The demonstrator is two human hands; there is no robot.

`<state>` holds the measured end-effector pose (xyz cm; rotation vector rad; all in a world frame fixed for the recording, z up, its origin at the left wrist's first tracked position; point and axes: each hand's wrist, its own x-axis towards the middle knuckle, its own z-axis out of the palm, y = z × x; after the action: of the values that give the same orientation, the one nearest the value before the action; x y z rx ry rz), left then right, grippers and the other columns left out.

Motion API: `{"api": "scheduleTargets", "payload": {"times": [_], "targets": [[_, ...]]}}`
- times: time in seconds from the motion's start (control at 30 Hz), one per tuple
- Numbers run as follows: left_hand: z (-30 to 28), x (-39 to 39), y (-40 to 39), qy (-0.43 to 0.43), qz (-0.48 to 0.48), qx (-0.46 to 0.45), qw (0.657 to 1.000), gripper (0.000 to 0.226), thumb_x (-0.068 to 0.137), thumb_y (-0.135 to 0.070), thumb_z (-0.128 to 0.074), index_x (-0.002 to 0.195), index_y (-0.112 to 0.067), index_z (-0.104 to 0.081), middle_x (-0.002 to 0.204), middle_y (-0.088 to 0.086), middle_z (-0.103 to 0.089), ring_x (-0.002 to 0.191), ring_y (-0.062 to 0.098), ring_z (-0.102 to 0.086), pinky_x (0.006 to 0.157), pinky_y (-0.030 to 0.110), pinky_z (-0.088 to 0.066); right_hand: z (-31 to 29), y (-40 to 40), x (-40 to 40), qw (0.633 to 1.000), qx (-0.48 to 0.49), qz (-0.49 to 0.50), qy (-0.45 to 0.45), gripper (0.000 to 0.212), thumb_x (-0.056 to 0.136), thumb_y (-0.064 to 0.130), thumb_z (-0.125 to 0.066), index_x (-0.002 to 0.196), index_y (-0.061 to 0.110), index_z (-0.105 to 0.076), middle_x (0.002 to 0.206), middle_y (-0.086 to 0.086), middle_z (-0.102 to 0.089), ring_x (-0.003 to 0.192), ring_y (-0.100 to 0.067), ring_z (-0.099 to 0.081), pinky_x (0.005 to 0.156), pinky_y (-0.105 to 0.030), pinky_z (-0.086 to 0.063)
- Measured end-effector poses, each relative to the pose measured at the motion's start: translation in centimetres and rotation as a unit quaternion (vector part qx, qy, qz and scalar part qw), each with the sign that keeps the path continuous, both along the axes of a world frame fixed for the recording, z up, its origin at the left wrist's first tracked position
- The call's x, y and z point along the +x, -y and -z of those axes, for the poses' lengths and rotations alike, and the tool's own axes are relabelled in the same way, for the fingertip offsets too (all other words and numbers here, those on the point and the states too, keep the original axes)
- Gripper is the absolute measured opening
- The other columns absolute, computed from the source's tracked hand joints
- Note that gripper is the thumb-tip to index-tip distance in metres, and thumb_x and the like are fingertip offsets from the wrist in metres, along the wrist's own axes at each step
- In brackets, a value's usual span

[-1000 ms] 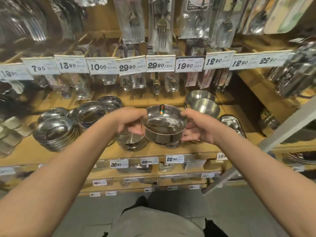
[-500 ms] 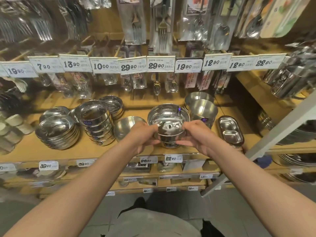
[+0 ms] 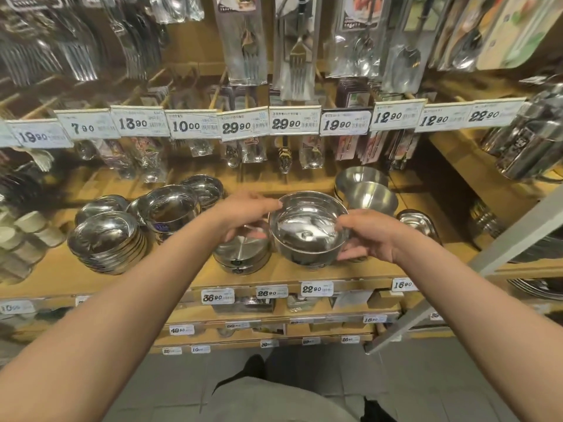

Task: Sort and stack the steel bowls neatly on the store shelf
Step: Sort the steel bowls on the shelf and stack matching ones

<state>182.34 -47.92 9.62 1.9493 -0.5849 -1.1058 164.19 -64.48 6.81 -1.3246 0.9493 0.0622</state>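
Floor: I see grey tiles (image 3: 152, 385) at the bottom of the view, with my grey-clad leg (image 3: 274, 403) over them.
Lower shelves: two wooden tiers (image 3: 329, 325) sit under the main one, each with small price tags along its front edge.
Shelf edge: the wooden shelf (image 3: 170, 277) carries tags reading 36.90, 26.90, 22.90 and 16.90 along its lip.
Left hand: my left hand (image 3: 243, 213) is curled, fingertips on the left rim of the bowl, thumb hidden behind it.
Right hand: my right hand (image 3: 364, 236) is curled round the right side of the bowl, thumb on the rim and fingers under the wall.
Bowl: the bowl (image 3: 307, 228) is gripped between both hands, upright, mouth up, at the front middle of the shelf; I cannot tell whether its base touches the shelf.
Lidded stack: a low stack (image 3: 242, 254) with a flat brushed top stands just left of the bowl, partly under my left hand.
Left stacks: a nest of shallow bowls (image 3: 105, 240) sits at the front left, a taller stack (image 3: 170, 210) behind it, more bowls (image 3: 207, 190) further back.
Right side: two deep bowls (image 3: 370, 194) stand behind the held bowl; a small tray (image 3: 419, 222) lies beside my right wrist.
Far left: white cups (image 3: 24, 229) sit at the shelf's end.
Tag rail: a row of price tags (image 3: 243, 126) runs across above the shelf.
Back wall: packaged forks and spoons (image 3: 298, 47) hang above and behind the rail.
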Motion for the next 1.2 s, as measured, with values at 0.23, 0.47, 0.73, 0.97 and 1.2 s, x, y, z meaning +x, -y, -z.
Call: {"api": "scheduleTargets", "payload": {"times": [0.23,0.47,0.73,0.97,1.2], "targets": [[3.5,-2.5,1.3,-0.058,-0.096,0.011,0.994,0.006,0.085,0.013,-0.059,0.084,0.007,-0.058,0.075,0.022,-0.066,0.062,0.025,-0.069,0.058,0.03,-0.061,3.8,-1.1,0.8,0.995,0.018,0.097,0.004,0.015,0.097,0.017,-0.064,0.11,0.011,-0.062,0.108,-0.017,-0.068,0.085,-0.026,-0.07,0.06,-0.036,-0.065],[4.1,-0.1,3.0,0.028,-0.134,0.03,0.99,0.017,0.084,0.01,-0.064,0.073,0.001,-0.055,0.065,0.019,-0.064,0.049,0.026,-0.064,0.045,0.03,-0.058,5.7,-0.7,-0.3,0.978,0.102,0.162,0.079,0.051,0.1,0.06,-0.047,0.117,0.013,-0.06,0.106,-0.015,-0.066,0.086,-0.025,-0.074,0.061,-0.038,-0.064],[4.3,2.6,3.5,0.069,-0.13,0.026,0.989,0.011,0.081,0.009,-0.068,0.075,0.0,-0.064,0.08,0.024,-0.073,0.067,0.035,-0.073,0.078,0.05,-0.062,11.3,-0.8,0.3,0.978,-0.009,0.206,-0.036,0.031,0.103,0.032,-0.056,0.127,0.013,-0.055,0.129,-0.013,-0.062,0.106,-0.029,-0.066,0.05,-0.029,-0.059],[5.6,3.5,2.9,0.064,-0.116,0.05,0.99,0.01,0.083,0.007,-0.07,0.093,0.006,-0.068,0.079,0.024,-0.064,0.065,0.029,-0.063,0.082,0.052,-0.059,14.8,-1.0,2.2,0.963,0.042,0.265,0.012,0.023,0.1,0.012,-0.063,0.121,0.004,-0.06,0.119,-0.02,-0.071,0.088,-0.032,-0.075,0.066,-0.034,-0.064],[6.1,4.0,3.5,0.068,-0.088,0.066,0.992,0.009,0.084,0.006,-0.07,0.093,0.008,-0.069,0.093,0.032,-0.071,0.071,0.033,-0.066,0.082,0.051,-0.06,15.7,-2.3,3.3,0.97,0.04,0.239,-0.026,0.014,0.093,0.002,-0.069,0.102,-0.006,-0.063,0.113,-0.024,-0.07,0.091,-0.03,-0.076,0.086,-0.038,-0.062]]}}
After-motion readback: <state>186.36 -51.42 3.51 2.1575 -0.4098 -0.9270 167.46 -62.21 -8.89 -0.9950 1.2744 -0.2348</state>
